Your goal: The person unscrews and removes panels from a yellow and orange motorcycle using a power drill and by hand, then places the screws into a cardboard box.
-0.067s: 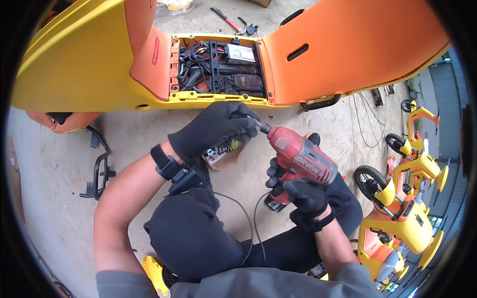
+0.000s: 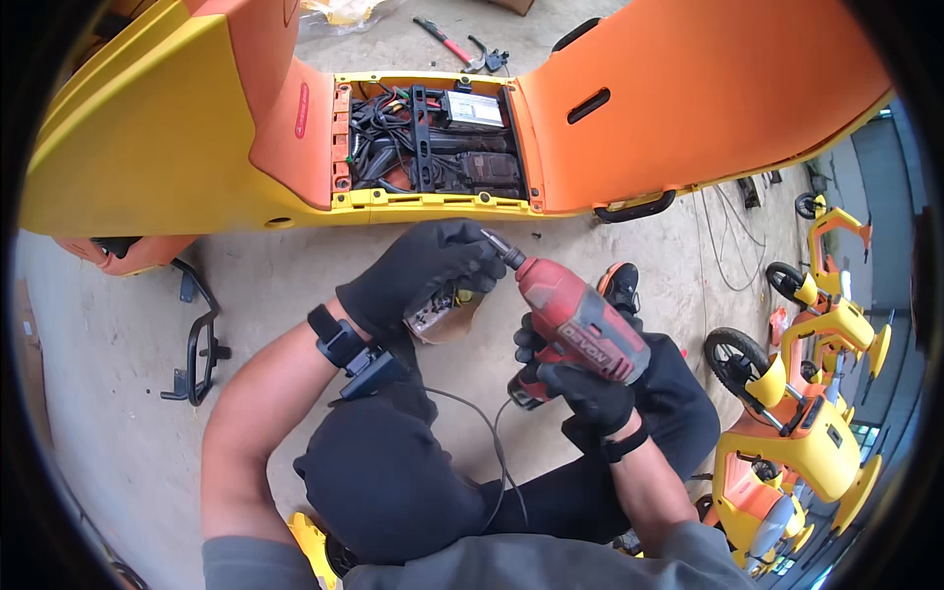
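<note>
We work with two gloved hands above the concrete floor [image 2: 295, 344]. With the right hand [image 2: 588, 395] we grip the red-and-grey impact driver [image 2: 580, 320], the fingers wrapped around its handle. The tool is in front of our lap, tilted, with its nose directed up and to the left. The driver bit [image 2: 495, 242] is seated in its chuck [image 2: 514, 258]. We place the left hand [image 2: 418, 275] at the bit's tip with thumb and fingers curled in toward each other; we cannot tell whether they pinch a fastener or the bit itself.

Beneath the left hand we see an open cardboard box [image 2: 460, 327] containing small hardware. A small dark fastener [image 2: 537, 235] lies on the floor just beyond the bit. Beyond the hands stands the yellow-and-orange scooter body [image 2: 147, 147]. Its open compartment exposes bundled black cables [image 2: 379, 138], a black crossbar [image 2: 423, 138] and a silver module [image 2: 473, 110] bearing a white label. On the far side we note a red-handled hammer [image 2: 447, 42]. A bent black metal bracket [image 2: 200, 344] lies to our left; yellow scooters [image 2: 821, 442] stand to our right.
</note>
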Motion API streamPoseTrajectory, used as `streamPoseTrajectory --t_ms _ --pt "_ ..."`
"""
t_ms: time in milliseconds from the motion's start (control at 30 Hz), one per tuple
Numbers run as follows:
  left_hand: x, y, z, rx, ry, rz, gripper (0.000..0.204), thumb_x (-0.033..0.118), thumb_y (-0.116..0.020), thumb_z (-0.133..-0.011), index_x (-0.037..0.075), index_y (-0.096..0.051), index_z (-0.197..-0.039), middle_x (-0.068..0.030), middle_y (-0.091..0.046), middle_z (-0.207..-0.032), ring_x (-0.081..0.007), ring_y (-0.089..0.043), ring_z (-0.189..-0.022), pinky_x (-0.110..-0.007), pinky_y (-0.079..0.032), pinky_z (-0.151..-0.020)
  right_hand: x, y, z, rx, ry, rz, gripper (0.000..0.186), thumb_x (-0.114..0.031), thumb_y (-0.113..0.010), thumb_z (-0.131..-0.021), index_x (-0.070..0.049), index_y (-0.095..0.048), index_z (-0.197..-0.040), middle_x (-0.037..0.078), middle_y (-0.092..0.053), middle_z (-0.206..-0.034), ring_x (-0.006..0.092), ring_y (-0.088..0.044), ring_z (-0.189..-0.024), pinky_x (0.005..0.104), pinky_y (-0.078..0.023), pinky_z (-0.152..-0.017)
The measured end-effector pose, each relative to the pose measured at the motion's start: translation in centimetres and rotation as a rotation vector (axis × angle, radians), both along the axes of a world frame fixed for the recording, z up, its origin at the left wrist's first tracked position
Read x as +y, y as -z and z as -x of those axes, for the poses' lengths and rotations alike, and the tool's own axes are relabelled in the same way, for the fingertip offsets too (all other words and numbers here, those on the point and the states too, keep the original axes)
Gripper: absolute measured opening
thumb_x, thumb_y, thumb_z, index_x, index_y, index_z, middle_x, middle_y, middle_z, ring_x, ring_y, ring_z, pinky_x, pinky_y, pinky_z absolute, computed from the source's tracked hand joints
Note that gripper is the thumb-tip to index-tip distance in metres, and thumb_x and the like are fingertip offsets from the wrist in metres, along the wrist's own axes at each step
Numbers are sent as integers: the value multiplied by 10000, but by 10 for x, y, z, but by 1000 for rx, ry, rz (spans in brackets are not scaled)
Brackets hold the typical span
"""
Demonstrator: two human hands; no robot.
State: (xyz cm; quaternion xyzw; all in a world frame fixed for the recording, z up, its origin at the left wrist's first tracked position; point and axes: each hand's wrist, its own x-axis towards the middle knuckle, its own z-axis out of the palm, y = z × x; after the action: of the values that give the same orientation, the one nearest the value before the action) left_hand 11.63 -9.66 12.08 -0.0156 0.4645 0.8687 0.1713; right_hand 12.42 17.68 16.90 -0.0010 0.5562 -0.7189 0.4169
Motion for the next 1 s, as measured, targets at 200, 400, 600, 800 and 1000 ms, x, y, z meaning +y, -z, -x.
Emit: streamPoseTrajectory --t_ms 200,400,600,800,1000 --pt "9 28 9 -5 -93 -269 352 194 -541 -1034 -5 -545 -1324 -70 -645 -1140 -137 -638 -1031 -304 -532 -918 -20 40 1 88 41 20 589 -96 -774 -848 -67 -512 -1375 69 -620 -1235 171 -634 -1053 328 -562 -834" --pt "23 56 26 170 -178 -314 332 275 -490 -1059 15 -561 -1252 -103 -626 -1178 -206 -591 -1122 -383 -463 -1006 -22 89 2 521 -100 -420 327 -149 -790 -845 -70 -643 -1127 82 -690 -981 203 -678 -893 352 -552 -778" --pt "45 70 22 -30 -88 -529 490 367 -357 -1091 1 -473 -1395 -175 -579 -1336 -263 -562 -1234 -427 -447 -1060 -32 107 -3 856 -14 -646 404 -201 -824 -796 -47 -609 -1101 122 -671 -960 296 -655 -818 379 -524 -714" --pt "44 80 16 37 -98 -349 492 364 -345 -1094 -8 -478 -1386 -177 -622 -1286 -238 -609 -1175 -384 -497 -1004 -52 112 4 1131 -136 -631 425 -148 -778 -744 -35 -599 -1112 144 -642 -974 348 -624 -872 419 -493 -753" --pt "38 97 6 27 -124 -141 473 335 -350 -1093 -37 -533 -1319 -159 -657 -1222 -207 -627 -1144 -345 -496 -995 -47 170 -10 1168 -49 -751 366 -205 -814 -725 -72 -634 -1014 143 -627 -946 364 -586 -890 456 -450 -773"
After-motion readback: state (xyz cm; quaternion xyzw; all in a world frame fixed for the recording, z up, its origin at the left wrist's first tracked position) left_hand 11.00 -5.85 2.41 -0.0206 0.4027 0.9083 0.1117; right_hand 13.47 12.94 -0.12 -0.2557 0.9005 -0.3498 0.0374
